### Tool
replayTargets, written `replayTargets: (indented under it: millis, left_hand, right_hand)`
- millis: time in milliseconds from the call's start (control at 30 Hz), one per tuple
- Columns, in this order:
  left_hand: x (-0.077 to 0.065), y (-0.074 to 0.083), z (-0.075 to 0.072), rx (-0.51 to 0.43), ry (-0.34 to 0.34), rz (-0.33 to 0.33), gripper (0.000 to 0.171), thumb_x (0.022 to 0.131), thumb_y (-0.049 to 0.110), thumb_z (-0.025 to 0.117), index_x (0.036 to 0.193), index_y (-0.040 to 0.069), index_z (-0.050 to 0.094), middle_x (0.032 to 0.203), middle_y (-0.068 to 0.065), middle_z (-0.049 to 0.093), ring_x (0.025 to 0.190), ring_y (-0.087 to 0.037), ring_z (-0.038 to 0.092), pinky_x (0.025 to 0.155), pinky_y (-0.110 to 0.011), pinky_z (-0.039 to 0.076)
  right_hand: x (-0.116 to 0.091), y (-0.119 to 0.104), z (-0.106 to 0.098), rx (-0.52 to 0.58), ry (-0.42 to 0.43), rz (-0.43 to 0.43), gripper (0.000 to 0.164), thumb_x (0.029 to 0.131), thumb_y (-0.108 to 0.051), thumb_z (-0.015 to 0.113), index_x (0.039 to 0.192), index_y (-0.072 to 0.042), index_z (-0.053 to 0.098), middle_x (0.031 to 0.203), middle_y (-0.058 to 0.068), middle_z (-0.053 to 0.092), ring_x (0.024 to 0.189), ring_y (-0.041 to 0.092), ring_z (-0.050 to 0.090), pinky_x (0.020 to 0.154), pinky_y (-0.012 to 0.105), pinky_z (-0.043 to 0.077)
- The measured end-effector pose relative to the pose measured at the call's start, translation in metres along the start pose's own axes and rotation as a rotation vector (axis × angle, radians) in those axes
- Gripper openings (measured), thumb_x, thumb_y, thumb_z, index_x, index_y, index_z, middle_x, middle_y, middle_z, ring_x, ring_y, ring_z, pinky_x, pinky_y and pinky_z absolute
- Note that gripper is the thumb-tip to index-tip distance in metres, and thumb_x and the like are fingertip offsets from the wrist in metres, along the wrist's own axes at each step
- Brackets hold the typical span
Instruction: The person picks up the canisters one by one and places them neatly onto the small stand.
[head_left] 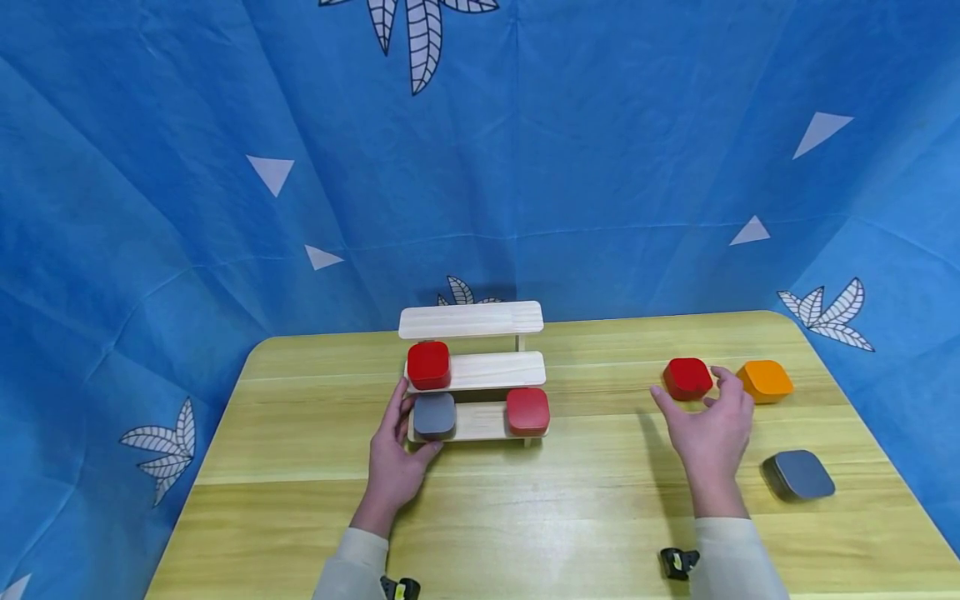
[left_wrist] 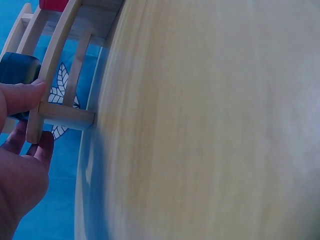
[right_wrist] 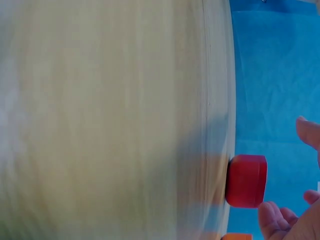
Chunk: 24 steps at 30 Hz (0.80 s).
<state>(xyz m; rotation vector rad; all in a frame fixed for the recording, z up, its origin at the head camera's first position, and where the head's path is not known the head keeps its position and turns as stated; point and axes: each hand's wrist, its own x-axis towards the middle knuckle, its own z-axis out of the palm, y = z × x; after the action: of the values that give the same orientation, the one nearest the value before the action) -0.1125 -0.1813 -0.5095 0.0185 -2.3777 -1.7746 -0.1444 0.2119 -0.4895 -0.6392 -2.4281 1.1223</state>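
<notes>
A three-tier wooden shelf stands at the table's back, left of centre. My left hand grips the left end of its lowest board, thumb at the front edge and fingers round the end, close beside a grey rounded box. On that same board, at the right end, sits a red rounded box. Another red box stands at the left of the middle board. My right hand holds nothing; its thumb and fingers are spread just in front of a third red box on the table.
An orange rounded box sits right of the right hand. Nearer the front right lies a second dark grey box. Blue patterned cloth hangs behind the wooden table and along both sides.
</notes>
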Motion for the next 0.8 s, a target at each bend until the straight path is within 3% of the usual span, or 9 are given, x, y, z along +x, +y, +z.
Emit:
replayTargets:
  millis: [533,800]
  left_hand:
    - [0.000,0.001,-0.001,0.010,0.005,0.003,0.109,0.076,-0.019,0.075,0.160,0.029,0.025,0.148,-0.005,0.043,0.137,-0.024,0.040,0.114,-0.042,0.030]
    - [0.000,0.001,0.000,0.014,0.005,-0.003,0.109,0.076,-0.018,0.076,0.160,0.029,0.024,0.147,-0.005,0.044,0.136,-0.024,0.040,0.113,-0.042,0.030]
  right_hand:
    - [0.013,0.009,-0.002,-0.025,-0.090,0.091,0.089,0.083,-0.044,0.079,0.152,-0.010,0.033,0.144,0.024,0.037,0.117,0.041,0.050,0.093,0.058,0.044]
    - [0.020,0.015,0.001,-0.028,-0.110,0.097,0.092,0.083,-0.044,0.079,0.153,-0.009,0.031,0.143,0.025,0.037,0.120,0.041,0.043,0.094,0.059,0.042]
